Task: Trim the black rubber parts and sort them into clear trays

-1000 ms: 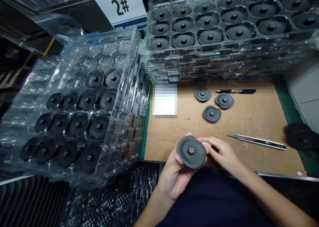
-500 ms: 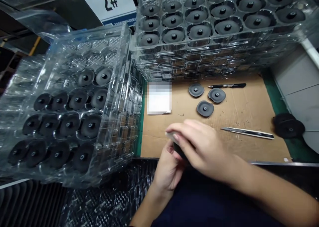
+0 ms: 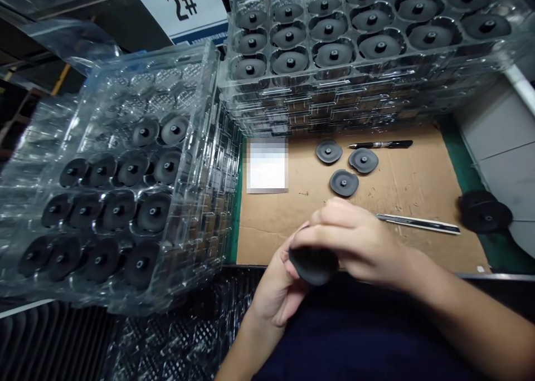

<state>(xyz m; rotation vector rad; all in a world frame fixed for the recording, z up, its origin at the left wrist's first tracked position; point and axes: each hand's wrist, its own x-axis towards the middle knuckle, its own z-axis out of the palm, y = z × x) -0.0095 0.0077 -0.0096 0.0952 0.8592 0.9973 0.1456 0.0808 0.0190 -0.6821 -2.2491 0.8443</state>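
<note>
Between my hands is a dark, rounded, disc-like part (image 3: 314, 265), its smooth face turned towards me. My left hand (image 3: 278, 283) grips it from the left and below. The fingers of my right hand (image 3: 349, 239) bend over its upper edge; what their tips touch is partly hidden. Just beyond, three similar black discs (image 3: 344, 182) with small central hubs lie on the cardboard sheet (image 3: 271, 230). A utility knife (image 3: 422, 223) lies right of my right hand, its left end covered by that hand. Farther back rests a black pen (image 3: 382, 145).
Left stands a stack of clear plastic trays (image 3: 204, 203), its top one partly filled with discs. Another tray stack (image 3: 301, 105) rises behind the cardboard. A blurred white paper (image 3: 267, 166) lies at the back left. More black discs (image 3: 487, 214) sit at the right edge.
The disc between my hands has tilted, so its broad dark face now shows. My right hand has shifted slightly right and covers the knife's tip.
</note>
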